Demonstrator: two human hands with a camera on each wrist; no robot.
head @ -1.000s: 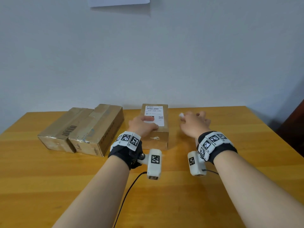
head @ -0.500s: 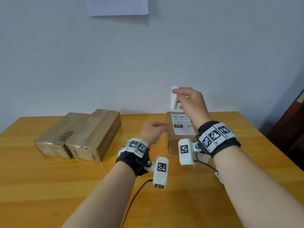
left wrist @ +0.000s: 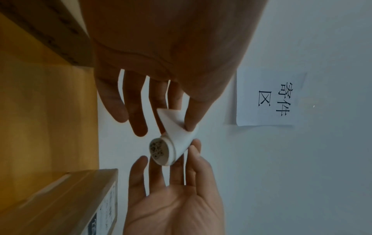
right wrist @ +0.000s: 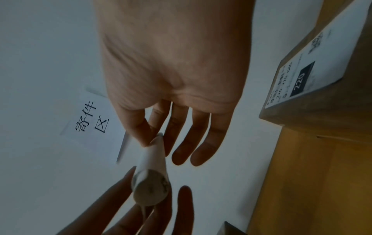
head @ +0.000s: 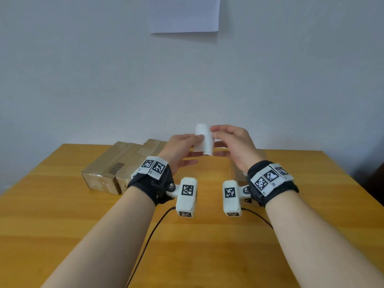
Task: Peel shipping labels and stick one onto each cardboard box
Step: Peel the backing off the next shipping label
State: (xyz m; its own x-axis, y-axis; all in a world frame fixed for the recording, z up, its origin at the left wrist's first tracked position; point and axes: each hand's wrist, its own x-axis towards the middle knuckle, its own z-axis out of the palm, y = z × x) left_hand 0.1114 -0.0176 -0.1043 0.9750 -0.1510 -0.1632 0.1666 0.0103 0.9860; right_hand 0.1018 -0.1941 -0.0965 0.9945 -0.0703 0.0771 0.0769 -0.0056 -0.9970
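Observation:
A white label roll [head: 204,142] hangs in the air over the wooden table [head: 62,204], held between both hands. My left hand [head: 193,147] pinches a loose outer flap of the roll [left wrist: 173,124] between thumb and forefinger. My right hand [head: 218,142] pinches the far end of the roll [right wrist: 151,159] with thumb and forefinger, its other fingers spread. Two plain cardboard boxes [head: 116,167] lie side by side at the back left. A box bearing a printed label [right wrist: 322,63] sits under my right hand, mostly hidden in the head view.
A white paper sign [head: 185,13] with printed characters hangs on the wall behind the table. Black cables [head: 149,235] trail from my wrists across the near tabletop. The table's right edge lies close to a dark object [head: 376,183].
My right hand lifted the label roll off the table to chest height. My left hand left the labelled box and rose to grip the roll too.

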